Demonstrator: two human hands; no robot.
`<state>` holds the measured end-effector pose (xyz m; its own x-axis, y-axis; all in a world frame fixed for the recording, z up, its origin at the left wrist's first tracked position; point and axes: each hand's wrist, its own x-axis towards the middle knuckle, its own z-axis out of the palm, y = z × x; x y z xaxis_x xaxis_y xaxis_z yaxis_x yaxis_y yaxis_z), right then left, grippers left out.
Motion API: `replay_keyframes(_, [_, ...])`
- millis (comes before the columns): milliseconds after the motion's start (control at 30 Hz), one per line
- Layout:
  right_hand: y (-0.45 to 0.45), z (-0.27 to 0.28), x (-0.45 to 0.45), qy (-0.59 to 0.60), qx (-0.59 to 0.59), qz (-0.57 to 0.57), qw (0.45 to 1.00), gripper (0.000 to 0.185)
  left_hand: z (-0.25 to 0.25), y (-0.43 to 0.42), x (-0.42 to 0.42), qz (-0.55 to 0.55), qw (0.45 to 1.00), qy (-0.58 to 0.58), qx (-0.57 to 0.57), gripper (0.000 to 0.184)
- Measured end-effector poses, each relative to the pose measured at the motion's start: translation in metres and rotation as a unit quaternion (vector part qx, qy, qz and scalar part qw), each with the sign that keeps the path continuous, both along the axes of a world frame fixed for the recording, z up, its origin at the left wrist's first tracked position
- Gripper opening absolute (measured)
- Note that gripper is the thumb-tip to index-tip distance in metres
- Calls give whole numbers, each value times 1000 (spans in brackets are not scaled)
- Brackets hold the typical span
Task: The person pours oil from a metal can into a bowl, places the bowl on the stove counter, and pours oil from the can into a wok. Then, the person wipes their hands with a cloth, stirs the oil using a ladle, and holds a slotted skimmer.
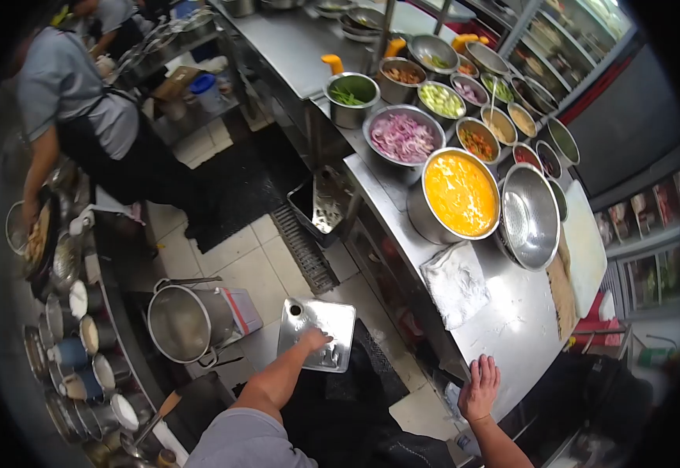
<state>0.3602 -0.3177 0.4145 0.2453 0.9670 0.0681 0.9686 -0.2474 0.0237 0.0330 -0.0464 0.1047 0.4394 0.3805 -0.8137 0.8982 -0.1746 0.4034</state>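
Note:
My left hand [314, 340] is over a shallow metal tray [330, 316], its fingers partly extended across the inside; whether they touch the bottom is hard to tell. A dark round spot shows near the tray's upper left corner. My right hand [480, 388] lies open at the front edge of the steel counter [511, 335], palm down with nothing in it. Beyond it on the counter is a crumpled white cloth [455, 285]. Farther back stand a deep pot of orange-yellow liquid [460, 193] and an empty steel bowl [529, 218].
Bowls of sliced onion [402, 138] and other cut vegetables crowd the counter's back. A white cutting board [585, 249] lies at right. On the left are a large pot [178, 324] and stacked containers. A co-worker [82, 101] stands at upper left. A black bin [320, 204] stands below the counter.

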Motion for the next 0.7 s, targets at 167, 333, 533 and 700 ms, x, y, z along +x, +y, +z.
replay_keyframes(167, [37,33,-11,224,94,45,969,39,87,-44,-54,316,946,-64,38,64])
replay_keyframes(333, [138,-38,-60,557,-133,154,805,21,232,-83,-85,552,821,-138,36,45])
replay_keyframes(533, [186,-175,-159,592,-467,-59,654,36,433,-148,-123,743,625,-237,29,30])
replay_keyframes(700, [175,-74,-258,696,-469,-40,542,51,558,-204,-156,766,495,-406,50,35])
